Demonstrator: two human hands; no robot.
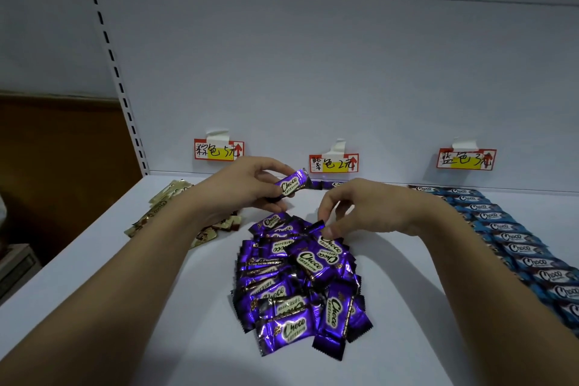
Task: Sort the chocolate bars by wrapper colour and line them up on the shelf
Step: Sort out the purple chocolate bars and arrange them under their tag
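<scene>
Left hand [250,185] is pinching one purple bar [293,182] up above the shelf [125,276]. Right hand [354,208] is curling thumb and fingertips onto the messy purple pile [297,285] mid-shelf, with the blue row [513,244] sitting at right.

Pale slotted back panel [313,72], dim light

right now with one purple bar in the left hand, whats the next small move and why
Probably set the purple bar held by the left hand at the back of the shelf, beneath the middle label, where a few purple bars already lie. The right hand is pinching another from the purple pile, which is unsorted, unlike the lined-up blue row.
</scene>
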